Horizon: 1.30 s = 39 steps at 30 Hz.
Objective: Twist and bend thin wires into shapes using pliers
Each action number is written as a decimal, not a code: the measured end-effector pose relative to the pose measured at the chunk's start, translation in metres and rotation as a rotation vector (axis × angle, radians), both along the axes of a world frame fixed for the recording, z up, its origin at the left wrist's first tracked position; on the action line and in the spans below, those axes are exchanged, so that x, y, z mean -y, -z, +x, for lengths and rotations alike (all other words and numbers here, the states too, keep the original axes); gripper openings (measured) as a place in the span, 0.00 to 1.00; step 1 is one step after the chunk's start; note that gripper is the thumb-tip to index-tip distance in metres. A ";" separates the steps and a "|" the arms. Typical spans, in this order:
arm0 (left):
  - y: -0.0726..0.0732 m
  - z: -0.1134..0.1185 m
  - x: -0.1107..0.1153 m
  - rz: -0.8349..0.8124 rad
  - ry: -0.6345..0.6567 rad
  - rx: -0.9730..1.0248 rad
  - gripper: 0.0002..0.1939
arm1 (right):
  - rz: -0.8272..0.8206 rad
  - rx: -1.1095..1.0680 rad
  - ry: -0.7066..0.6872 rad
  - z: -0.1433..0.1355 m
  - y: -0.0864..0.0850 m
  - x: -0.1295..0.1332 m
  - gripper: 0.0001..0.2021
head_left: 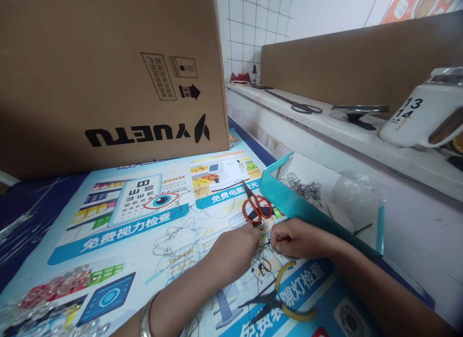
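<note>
My left hand [240, 245] and my right hand [294, 238] are close together over the printed sheet [141, 259]. Both have curled fingers near dark thin wire; what either one pinches is too small to make out. Just beyond my left hand lie red-handled scissors [257, 207], blades pointing away. Loops of dark wire [263, 265] lie below and between the hands. Nearer the front edge, yellow-handled pliers [277, 301] rest with their jaws apart. Thin wire coils [181, 245] spread left of my left forearm, and clear beads [54, 298] are at the lower left.
A teal-edged box [307, 206] right of the hands holds tangled dark wire and clear plastic. A large cardboard box [115, 76] stands at the back left. The white ledge [333, 129] bears a mug [421, 112], black scissors [298, 105] and a round-topped stand [358, 110].
</note>
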<state>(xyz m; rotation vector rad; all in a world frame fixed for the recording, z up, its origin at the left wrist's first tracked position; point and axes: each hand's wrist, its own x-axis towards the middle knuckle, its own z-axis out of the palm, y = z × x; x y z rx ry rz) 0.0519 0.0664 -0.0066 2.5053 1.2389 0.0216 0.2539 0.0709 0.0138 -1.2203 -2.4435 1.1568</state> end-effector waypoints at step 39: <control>-0.009 -0.011 0.008 -0.403 -0.225 0.613 0.08 | 0.188 -0.118 0.201 -0.020 0.005 0.011 0.05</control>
